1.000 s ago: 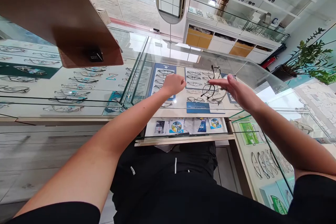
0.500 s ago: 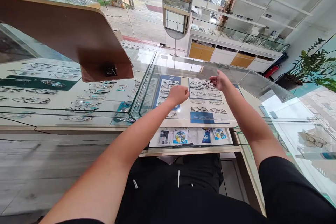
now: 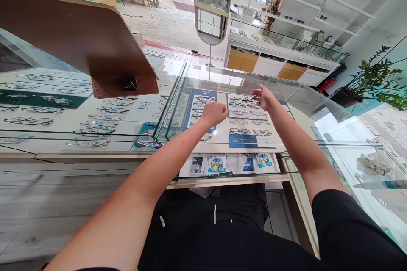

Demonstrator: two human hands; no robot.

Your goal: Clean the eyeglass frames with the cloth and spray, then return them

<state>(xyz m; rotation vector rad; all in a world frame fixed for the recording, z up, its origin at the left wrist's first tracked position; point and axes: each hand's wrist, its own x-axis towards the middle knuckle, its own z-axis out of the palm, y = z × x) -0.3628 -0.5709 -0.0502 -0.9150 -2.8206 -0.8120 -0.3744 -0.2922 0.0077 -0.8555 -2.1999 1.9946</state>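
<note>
My right hand (image 3: pixel 264 98) reaches over the glass display case, its fingertips on a dark pair of eyeglasses (image 3: pixel 249 98) at the top of a display card (image 3: pixel 246 115) with rows of frames. Thumb and fingers are partly spread around one end of that pair. My left hand (image 3: pixel 215 114) is closed in a fist above a blue display card (image 3: pixel 188 114) on the left. Whether the fist has anything inside is hidden. Below the right hand, two more dark pairs of glasses (image 3: pixel 240 131) lie above a blue printed card (image 3: pixel 243 141).
An open drawer (image 3: pixel 229 183) holding leaflets juts out before my body. Glass panels (image 3: pixel 170 106) divide the case on the left, where more eyeglasses (image 3: pixel 29 121) lie in rows. A brown board (image 3: pixel 70 38) leans over that side. A potted plant (image 3: pixel 346 96) stands at right.
The view has shifted slightly. My right hand stays at the dark eyeglasses, its fingers a little more spread. My left fist keeps its place over the blue card.
</note>
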